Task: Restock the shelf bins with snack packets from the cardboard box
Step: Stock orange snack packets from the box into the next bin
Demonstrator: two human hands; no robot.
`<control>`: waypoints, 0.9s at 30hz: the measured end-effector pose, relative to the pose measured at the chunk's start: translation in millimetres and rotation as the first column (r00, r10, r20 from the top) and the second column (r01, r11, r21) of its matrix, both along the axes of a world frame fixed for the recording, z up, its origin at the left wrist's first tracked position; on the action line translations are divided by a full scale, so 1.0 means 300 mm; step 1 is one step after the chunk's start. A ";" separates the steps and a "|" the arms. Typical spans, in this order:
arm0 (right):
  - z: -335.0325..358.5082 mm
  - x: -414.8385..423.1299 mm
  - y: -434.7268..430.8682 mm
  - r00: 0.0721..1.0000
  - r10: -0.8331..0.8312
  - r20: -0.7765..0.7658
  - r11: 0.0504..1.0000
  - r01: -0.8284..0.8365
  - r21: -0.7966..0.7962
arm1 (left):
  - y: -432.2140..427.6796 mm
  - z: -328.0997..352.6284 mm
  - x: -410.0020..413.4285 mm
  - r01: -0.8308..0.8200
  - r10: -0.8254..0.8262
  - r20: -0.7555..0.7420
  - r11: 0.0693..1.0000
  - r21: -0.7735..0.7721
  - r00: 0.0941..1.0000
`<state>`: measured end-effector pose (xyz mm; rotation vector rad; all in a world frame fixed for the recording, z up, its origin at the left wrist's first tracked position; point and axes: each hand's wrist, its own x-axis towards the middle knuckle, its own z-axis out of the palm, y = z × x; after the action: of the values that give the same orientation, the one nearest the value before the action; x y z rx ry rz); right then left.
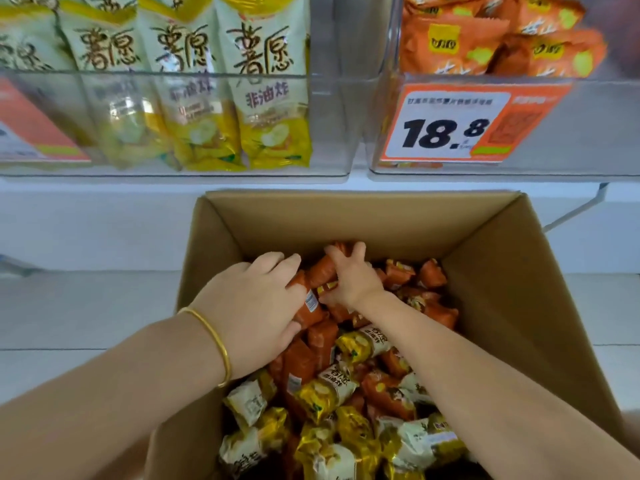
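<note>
1. The left hand (256, 306), with a gold bangle (216, 341) on its wrist, lies with fingers apart and curled over the orange packets (306, 317). These sit at the far end of the cardboard box (346, 216), and the thumb is hooked beneath them.
2. The right hand (349, 277) clutches the same bunch from the other side. Its fingers bend over the topmost packet and its thumb sits low against the pile.
3. The gripped packets lie on their sides, long axes slanting from near-left to far-right. One shows a barcode label facing up, just beside the left thumb.
4. Loose yellow packets (329, 393) fill the near half of the box, pointing every which way.
5. Above, the left shelf bin (332, 126) holds upright green-and-yellow packets (270, 98), faces forward.
6. The right shelf bin (588, 140) holds orange ones above a price tag (446, 126) reading 18.8.
</note>
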<state>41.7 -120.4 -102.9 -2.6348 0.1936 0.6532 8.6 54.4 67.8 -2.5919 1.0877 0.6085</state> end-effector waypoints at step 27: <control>0.662 -0.384 -0.221 0.973 0.035 0.228 0.832 -0.155 0.533 | -0.102 0.083 0.017 -0.885 0.144 -0.990 0.462 0.065 0.003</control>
<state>-73.5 -186.7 95.6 -2.1358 -0.1720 0.3792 13.7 23.7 92.7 -3.1043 0.0791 2.8272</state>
